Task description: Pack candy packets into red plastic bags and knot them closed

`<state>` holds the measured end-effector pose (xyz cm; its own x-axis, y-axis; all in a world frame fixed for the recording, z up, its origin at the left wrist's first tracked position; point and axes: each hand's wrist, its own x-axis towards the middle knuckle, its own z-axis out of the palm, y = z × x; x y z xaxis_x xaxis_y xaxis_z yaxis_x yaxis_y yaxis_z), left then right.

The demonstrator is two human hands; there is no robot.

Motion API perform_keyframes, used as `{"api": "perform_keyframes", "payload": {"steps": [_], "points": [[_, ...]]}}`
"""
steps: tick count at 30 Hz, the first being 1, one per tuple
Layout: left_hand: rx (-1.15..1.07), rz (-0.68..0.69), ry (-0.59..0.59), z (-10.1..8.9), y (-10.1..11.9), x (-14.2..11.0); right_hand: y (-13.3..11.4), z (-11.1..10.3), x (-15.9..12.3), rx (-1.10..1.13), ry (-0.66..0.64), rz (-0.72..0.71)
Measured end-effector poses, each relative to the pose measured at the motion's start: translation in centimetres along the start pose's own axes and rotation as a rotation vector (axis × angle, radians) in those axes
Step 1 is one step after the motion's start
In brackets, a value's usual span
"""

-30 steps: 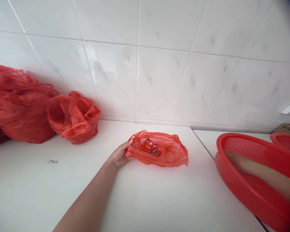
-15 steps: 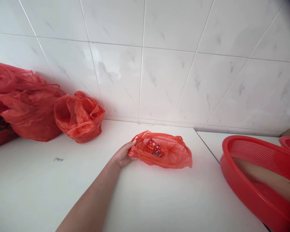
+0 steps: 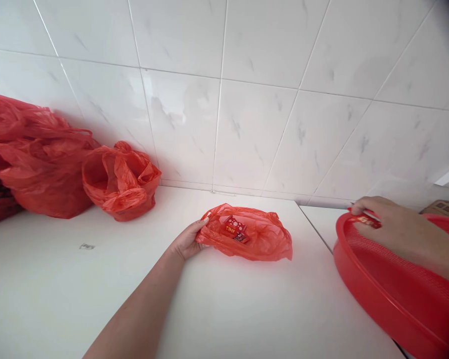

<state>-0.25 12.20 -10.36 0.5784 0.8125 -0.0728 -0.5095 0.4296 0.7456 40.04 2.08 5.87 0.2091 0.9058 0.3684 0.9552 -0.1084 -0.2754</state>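
Observation:
My left hand (image 3: pixel 189 239) pinches the left edge of a thin red plastic bag (image 3: pixel 267 239), which lies on the white tabletop with its mouth open. Inside the bag rest small red printed packets (image 3: pixel 235 228), one with white dots and one partly dark. My right hand (image 3: pixel 389 219) is above the far left rim of a red plastic basket (image 3: pixel 362 294) with mesh sides. Between its fingers is a small red packet (image 3: pixel 368 221) with pale lettering. Much of the basket's inside is hidden by the hand and forearm.
Filled red plastic bags (image 3: pixel 52 169) stand at the left, and a smaller red bag (image 3: pixel 123 184) sits beside them against the tiled wall (image 3: pixel 254 129). At the far right are a cardboard box (image 3: pixel 441 207) and another red basket (image 3: pixel 447 224). A seam crosses the white tabletop (image 3: pixel 247 309).
My right hand has risen out of the red basket with a small red packet in its fingers. My left hand keeps its hold on the bag. The view has shifted slightly.

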Motion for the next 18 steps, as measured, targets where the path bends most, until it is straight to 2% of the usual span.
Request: {"api": "perform_keyframes", "payload": {"steps": [1,5,8,10,13,15,18], "points": [[0.001,0.003,-0.001,0.0,0.0,0.0,-2.0,0.2,-0.8,-0.005,-0.092,-0.09],[0.009,0.012,-0.018,0.0,-0.1,-0.1,-9.5,2.9,-3.7,0.129,-0.252,-0.295],[0.018,0.022,-0.048,0.3,-0.1,-0.2,-13.1,6.2,-4.5,0.238,-0.335,-0.441],[0.025,0.031,-0.066,0.6,0.0,-0.3,-14.3,8.6,-4.2,0.278,-0.365,-0.468],[0.034,0.034,-0.06,0.8,0.1,-0.3,-14.8,11.7,-3.1,0.281,-0.336,-0.462],[0.033,0.03,-0.043,0.8,0.1,-0.3,-14.9,12.7,-2.5,0.293,-0.294,-0.461],[0.017,0.023,-0.03,0.4,0.0,0.0,-14.8,12.5,-2.2,0.375,-0.223,-0.427]]}}
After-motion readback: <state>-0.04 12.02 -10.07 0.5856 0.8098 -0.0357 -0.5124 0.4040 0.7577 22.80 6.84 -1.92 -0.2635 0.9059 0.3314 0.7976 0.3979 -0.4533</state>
